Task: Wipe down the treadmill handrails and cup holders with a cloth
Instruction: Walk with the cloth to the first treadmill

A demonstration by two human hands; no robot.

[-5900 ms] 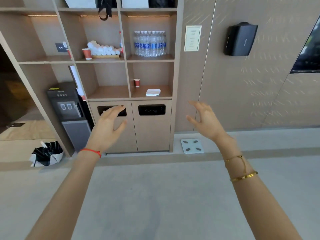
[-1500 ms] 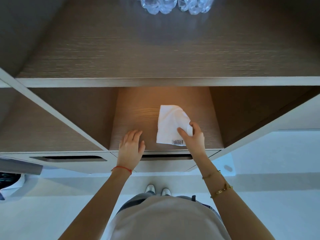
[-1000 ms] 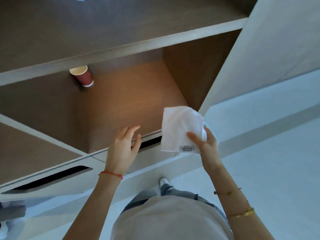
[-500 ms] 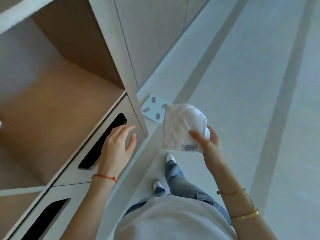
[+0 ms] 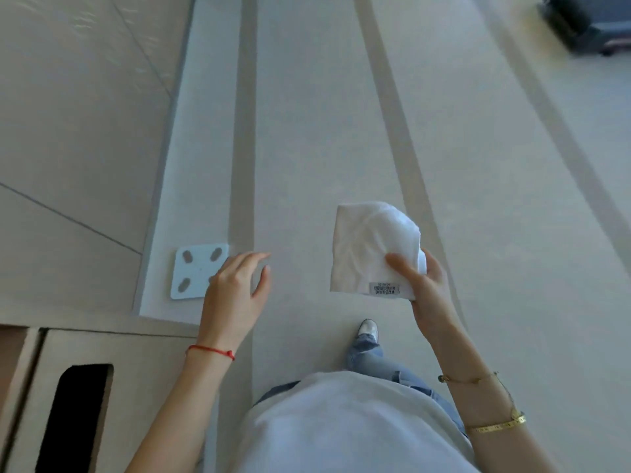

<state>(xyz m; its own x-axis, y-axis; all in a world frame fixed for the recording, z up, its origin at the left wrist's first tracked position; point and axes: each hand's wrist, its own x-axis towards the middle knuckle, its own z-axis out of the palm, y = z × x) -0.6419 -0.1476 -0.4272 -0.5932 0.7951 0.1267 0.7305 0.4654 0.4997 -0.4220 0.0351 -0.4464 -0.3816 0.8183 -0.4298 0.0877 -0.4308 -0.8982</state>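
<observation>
My right hand [image 5: 426, 288] holds a folded white cloth [image 5: 368, 247] in front of me, thumb on top and fingers underneath, with the cloth's small printed label near its lower edge. My left hand [image 5: 235, 288] hovers beside it at the same height, fingers relaxed and spread, holding nothing. No treadmill handrail or cup holder is plainly in view; only a blurred dark object [image 5: 594, 22] sits at the top right corner.
A white bathroom scale [image 5: 191, 271] lies on the floor by the wall panel [image 5: 78, 131]. The wooden cabinet with a dark slot [image 5: 71, 418] is at the lower left. Pale striped floor [image 5: 324, 114] stretches ahead. My shoe [image 5: 368, 331] steps forward.
My right hand took the cloth off the shelf and carried it away. I have turned right from the cabinet, which has slid to the lower left; open floor now fills the view.
</observation>
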